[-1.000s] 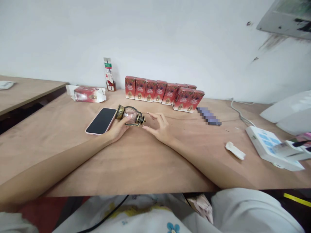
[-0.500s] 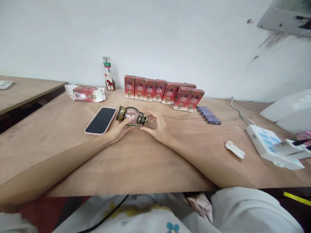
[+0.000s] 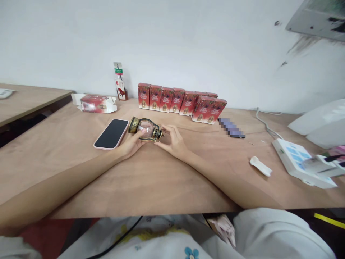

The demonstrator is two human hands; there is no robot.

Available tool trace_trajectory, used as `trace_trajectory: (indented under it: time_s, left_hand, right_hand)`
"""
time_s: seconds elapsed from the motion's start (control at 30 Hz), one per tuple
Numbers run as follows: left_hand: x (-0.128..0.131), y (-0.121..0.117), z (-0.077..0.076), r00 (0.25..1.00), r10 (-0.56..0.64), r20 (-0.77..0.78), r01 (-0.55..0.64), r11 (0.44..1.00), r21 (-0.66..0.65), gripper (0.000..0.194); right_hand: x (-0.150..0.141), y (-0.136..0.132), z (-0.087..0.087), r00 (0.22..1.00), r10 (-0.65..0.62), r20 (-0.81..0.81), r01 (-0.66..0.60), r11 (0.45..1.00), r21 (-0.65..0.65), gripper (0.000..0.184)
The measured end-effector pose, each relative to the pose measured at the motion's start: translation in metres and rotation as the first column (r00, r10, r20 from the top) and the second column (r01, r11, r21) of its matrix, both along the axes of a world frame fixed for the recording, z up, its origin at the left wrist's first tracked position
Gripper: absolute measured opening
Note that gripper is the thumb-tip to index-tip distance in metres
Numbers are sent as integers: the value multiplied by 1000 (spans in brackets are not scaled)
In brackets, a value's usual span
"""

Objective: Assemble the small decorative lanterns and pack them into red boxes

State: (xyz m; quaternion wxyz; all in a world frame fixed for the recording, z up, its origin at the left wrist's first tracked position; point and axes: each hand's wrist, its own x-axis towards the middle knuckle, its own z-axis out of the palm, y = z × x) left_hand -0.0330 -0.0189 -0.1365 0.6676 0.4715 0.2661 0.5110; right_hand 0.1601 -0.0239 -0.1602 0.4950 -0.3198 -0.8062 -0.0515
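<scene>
A small bronze-coloured lantern (image 3: pixel 146 130) with a clear globe lies on its side above the table, its base to the left and its top to the right. My left hand (image 3: pixel 132 144) wraps round it from the near side, thumb across the globe and the other fingers partly hidden beneath. At the lantern's top end, my right hand (image 3: pixel 175 143) curves round with thumb and fingertips touching it from either side. Left of the lantern lies a phone (image 3: pixel 111 134) with a dark screen and pink case.
Several red boxes (image 3: pixel 167 99) stand along the wall. An opened red box (image 3: pixel 98 104) and a packaged bottle (image 3: pixel 121 86) are at the back left. On the right are a blurred-out purple item (image 3: pixel 231 128), a white scrap (image 3: pixel 260 166) and a white power strip (image 3: pixel 302 162) with a cable.
My right hand's fingers have closed in slightly on the lantern's top end. My left hand and the lantern have hardly moved.
</scene>
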Motion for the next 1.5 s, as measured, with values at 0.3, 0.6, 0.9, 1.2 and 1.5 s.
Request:
trace_trajectory:
  time_s: [0.3,0.6,0.9,1.2,1.5]
  left_hand:
    - [0,0,1,1000,-3,12,3,1000,-30,37]
    - [-2,3,-3,1000,-16,3,16,1000,-18,36]
    - [-3,4,-1,1000,-20,18,21,999,-36,37]
    - [5,-2,2,989,89,-122,-74,989,126,50]
    - [4,-13,4,844,452,-289,-276,828,488,58]
  right_hand:
    - [1,0,-2,999,-11,39,12,1000,-19,54]
    - [2,1,-2,999,2,48,1,998,-66,53]
    - [3,5,-2,997,-11,72,18,995,-101,49]
    - [1,10,-6,978,-187,89,199,968,-151,39]
    - [-7,3,-4,905,-389,175,413,902,-129,37]
